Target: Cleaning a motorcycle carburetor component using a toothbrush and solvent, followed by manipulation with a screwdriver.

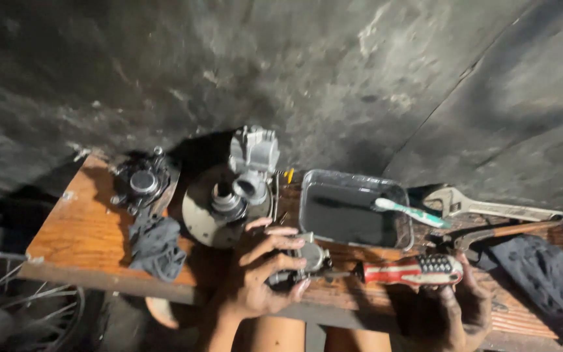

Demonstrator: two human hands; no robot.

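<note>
My left hand [260, 274] grips a small grey metal part [307, 257] just above the near edge of the wooden bench [79, 234]. My right hand [457, 306] holds a screwdriver with a red and white handle [412, 270]; its shaft points left into the metal part. A grey carburettor [252, 163] stands behind my left hand on a round metal disc [200, 208].
A metal tray [353, 212] of dark liquid holds a toothbrush [408, 213]. An adjustable wrench [490, 207] and pliers [490, 236] lie at the right. A dark rag [156, 244] and a round engine part [141, 182] lie at the left. A spoked wheel [21, 293] is at lower left.
</note>
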